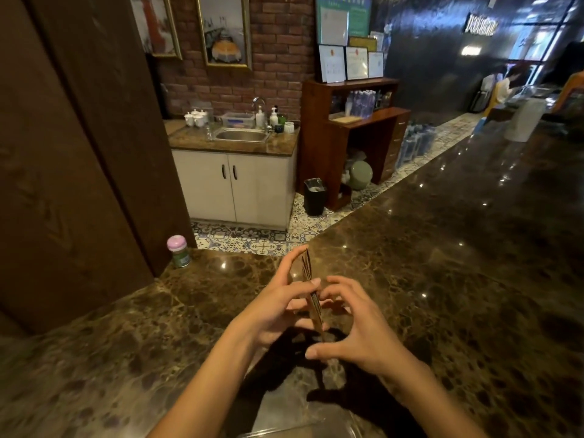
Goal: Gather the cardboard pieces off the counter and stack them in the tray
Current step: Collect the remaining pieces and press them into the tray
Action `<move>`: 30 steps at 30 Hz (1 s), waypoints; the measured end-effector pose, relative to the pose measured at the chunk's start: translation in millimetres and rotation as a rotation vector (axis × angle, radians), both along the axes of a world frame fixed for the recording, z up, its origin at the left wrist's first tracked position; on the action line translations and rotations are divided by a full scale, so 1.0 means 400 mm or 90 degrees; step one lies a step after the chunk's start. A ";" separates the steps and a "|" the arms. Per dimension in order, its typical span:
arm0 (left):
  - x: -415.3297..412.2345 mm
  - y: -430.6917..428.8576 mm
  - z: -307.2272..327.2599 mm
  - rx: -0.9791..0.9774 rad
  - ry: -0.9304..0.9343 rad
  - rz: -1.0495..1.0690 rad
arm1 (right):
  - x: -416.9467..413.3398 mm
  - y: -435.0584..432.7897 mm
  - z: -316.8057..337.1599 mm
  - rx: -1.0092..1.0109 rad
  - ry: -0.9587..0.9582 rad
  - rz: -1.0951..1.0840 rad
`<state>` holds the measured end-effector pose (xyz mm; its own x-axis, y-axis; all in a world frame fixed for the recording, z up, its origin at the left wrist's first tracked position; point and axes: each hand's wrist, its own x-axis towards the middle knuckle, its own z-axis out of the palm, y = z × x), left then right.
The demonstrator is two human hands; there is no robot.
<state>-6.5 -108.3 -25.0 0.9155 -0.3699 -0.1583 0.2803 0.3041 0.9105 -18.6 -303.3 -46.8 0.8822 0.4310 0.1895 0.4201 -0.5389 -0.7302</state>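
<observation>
Dark marbled counter (pixel 442 248) fills the near view, with a sink cabinet (pixel 240 181) across the tiled floor. Above the counter, the left grip (pixel 278 308) pinches the cardboard pieces (pixel 307 265) on edge, fingers laid along their left face. The right grip (pixel 354 330) curls against their right face, thumb below. A pink-lidded jar (pixel 178 252) stands at the counter's left end.

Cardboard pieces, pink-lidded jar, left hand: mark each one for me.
cardboard pieces (pixel 315 306), head view, on the stack's corrugated edge between the hands.
pink-lidded jar (pixel 180 259), head view, on its green body.
left hand (pixel 276 308), head view, on the middle of the hand.
</observation>
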 end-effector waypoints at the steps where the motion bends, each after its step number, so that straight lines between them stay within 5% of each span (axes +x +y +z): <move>1: -0.011 -0.002 0.008 0.019 0.004 -0.014 | 0.003 0.000 0.003 0.021 -0.018 -0.004; 10: -0.071 -0.021 0.045 0.031 -0.008 -0.034 | -0.024 0.019 0.065 0.036 0.003 0.097; 18: -0.084 -0.069 0.038 0.046 0.046 0.127 | -0.031 0.035 0.083 -0.042 -0.061 0.089; 30: -0.121 -0.049 0.036 0.039 0.124 0.171 | -0.084 0.048 0.068 -0.075 -0.062 0.095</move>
<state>-55.0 -128.0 -10.7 0.9292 -0.1032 -0.3548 0.3683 0.3366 0.8667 -52.0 -284.0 -19.8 0.7870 0.5796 0.2116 0.5670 -0.5441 -0.6184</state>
